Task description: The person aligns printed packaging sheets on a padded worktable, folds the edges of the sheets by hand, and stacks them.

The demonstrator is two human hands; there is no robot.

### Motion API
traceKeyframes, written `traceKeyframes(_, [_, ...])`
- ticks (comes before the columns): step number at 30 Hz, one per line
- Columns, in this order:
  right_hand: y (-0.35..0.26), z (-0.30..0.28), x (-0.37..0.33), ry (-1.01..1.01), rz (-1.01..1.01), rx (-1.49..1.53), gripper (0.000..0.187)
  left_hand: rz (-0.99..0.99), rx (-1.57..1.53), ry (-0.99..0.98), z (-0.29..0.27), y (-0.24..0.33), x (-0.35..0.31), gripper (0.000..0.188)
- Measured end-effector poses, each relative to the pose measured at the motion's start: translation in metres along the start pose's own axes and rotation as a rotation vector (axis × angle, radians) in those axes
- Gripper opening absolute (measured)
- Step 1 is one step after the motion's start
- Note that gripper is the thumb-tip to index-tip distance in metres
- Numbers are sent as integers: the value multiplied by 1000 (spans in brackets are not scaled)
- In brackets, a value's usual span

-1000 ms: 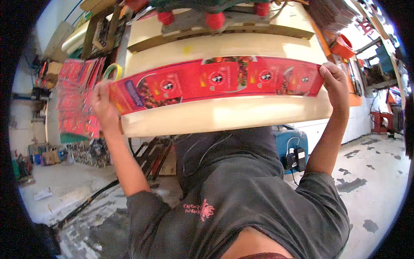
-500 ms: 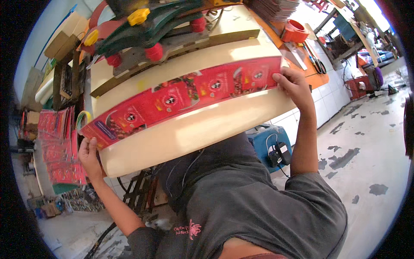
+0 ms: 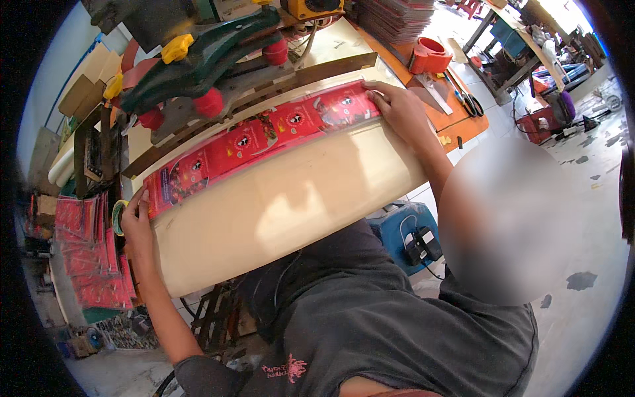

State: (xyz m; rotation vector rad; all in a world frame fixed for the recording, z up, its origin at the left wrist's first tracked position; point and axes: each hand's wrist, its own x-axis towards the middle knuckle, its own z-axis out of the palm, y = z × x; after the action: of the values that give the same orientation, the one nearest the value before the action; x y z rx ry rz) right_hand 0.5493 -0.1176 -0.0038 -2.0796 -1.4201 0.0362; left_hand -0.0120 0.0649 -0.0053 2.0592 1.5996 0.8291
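Note:
A long strip of red printed packaging film (image 3: 254,135) stretches across the cream tabletop (image 3: 264,205), its far edge close to a dark metal bar (image 3: 264,97). My left hand (image 3: 137,215) pinches its left end near the table's left edge. At the other end, the fingers of my right hand (image 3: 390,106) are closed on the strip's right corner, the thumb on top. The strip looks nearly flat, with pictures and white round marks along it. Behind the bar stands a machine with a dark green arm (image 3: 198,66), red feet and yellow knobs.
Right of the tabletop, an orange board holds a red tape dispenser (image 3: 428,56) and black scissors (image 3: 471,104). Red printed sheets (image 3: 92,251) are piled at the left, near a roll of tape (image 3: 119,217). A blue stool (image 3: 400,231) with black plugs stands beside my legs.
Both hands have carried the strip away from me, toward the metal bar. My right hand has also moved left, and the strip now lies lower against the tabletop.

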Motion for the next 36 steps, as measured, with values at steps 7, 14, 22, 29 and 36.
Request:
traceKeyframes(7, [1, 8, 8, 36, 17, -124, 29, -41, 10, 63, 3, 7, -3, 42])
traceKeyframes(14, [-7, 7, 9, 50, 6, -116, 29, -26, 38, 72, 1, -4, 0, 46])
traceKeyframes(22, [4, 16, 5, 52, 9, 43, 35, -45, -4, 124, 7, 9, -8, 46])
traceKeyframes(29, [-7, 10, 6, 7, -4, -79, 38, 24, 55, 241, 9, 5, -11, 32])
traceKeyframes(36, [-9, 9, 11, -18, 46, -74, 36, -45, 40, 218, 4, 11, -10, 35])
